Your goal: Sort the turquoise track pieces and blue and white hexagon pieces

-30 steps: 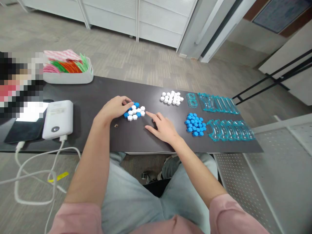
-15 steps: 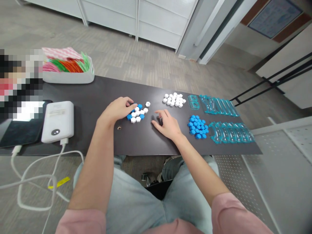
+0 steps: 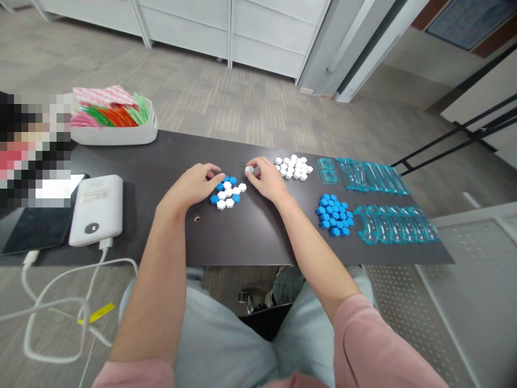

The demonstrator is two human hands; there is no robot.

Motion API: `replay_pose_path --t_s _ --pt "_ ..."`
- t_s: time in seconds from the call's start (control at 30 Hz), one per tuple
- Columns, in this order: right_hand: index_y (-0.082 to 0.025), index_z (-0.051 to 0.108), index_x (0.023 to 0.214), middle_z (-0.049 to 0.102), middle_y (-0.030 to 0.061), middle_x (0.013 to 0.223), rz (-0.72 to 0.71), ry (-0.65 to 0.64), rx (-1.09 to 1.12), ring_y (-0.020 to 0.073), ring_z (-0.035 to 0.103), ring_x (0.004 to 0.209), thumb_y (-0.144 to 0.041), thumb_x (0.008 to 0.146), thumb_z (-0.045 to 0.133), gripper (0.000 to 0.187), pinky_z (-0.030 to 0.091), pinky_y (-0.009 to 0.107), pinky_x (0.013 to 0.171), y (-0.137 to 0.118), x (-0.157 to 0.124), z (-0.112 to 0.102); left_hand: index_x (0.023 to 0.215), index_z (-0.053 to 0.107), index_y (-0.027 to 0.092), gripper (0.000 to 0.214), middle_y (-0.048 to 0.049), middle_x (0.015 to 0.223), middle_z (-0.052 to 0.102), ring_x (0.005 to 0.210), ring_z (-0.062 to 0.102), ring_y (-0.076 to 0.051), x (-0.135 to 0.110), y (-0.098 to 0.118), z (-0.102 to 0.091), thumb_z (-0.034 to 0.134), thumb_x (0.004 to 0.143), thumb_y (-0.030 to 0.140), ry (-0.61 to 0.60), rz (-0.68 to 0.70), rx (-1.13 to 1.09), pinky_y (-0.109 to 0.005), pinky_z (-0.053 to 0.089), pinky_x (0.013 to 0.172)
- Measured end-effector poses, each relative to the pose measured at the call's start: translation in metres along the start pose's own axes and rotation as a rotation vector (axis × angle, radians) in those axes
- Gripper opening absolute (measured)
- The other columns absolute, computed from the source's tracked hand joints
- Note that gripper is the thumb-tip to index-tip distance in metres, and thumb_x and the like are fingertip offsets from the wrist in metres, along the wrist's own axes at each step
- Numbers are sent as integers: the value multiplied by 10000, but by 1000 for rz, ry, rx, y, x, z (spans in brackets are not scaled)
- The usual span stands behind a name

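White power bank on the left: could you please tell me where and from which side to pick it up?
I would take the white power bank across its two long edges, mid-body, with a hand coming down from above. It lies flat on the table, so only the edges offer purchase; a cable is plugged into its near end, and a phone lies close on its left.

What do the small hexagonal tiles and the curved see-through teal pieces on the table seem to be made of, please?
The hexagonal tiles look like opaque moulded plastic: flat uniform white or blue, crisp edges; the right hand pinches a white tile. The teal pieces look like tinted clear acrylic, perhaps: the dark table shows through them and edges glint.
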State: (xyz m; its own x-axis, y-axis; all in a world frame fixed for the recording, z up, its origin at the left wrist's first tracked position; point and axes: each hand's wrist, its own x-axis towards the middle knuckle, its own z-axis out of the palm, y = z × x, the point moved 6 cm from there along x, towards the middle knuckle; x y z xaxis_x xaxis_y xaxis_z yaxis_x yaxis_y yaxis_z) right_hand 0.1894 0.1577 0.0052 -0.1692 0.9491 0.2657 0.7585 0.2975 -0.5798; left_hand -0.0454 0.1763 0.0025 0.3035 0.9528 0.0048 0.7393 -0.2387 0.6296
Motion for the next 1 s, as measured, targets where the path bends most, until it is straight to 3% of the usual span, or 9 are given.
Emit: replay_pose_path --t_s 0.13,0.3,0.57,0.73,1.0 --pt "-250 637 1066 716 49 1081 -27 122 72 221 650 967 -312 969 673 120 532 382 908 11 -4 -34 1340 835 206 479 -104 1108 805 952 754 -287 2 -2 0 717 1016 538 -22 -41 13 -400 601 979" --pt "-254 652 1110 700 34 1061 -17 137 106 202 653 907 -278 934 660 178 536 367 850 25 -16 -58 1338 826 210 489 -91 1077 805 947 747 -279 3 -7 1 731 1003 552 -12 -67 -20 -383 606 953" --pt "-251 693 951 728 29 965 55 40 -28 231 649 921 -245 895 731 68 512 377 888 32 -26 -61 1352 812 204 549 -83 1039 797 861 729 -264 2 3 -3 669 984 586 -43 -88 50 -367 585 831" --pt "-250 718 906 741 58 1030 83 -80 -150 268 653 1022 -236 894 782 67 500 400 953 38 -25 -57 1382 796 197 638 -90 1073 805 866 719 -260 -1 6 -4 624 966 649 -56 -104 43 -358 575 800" --pt "-246 761 952 686 101 1122 233 59 -276 295 647 1054 -264 954 746 24 511 443 987 56 -29 -69 1386 796 183 658 -102 1097 813 887 727 -263 0 1 -3 638 952 651 -48 -109 11 -363 575 802"
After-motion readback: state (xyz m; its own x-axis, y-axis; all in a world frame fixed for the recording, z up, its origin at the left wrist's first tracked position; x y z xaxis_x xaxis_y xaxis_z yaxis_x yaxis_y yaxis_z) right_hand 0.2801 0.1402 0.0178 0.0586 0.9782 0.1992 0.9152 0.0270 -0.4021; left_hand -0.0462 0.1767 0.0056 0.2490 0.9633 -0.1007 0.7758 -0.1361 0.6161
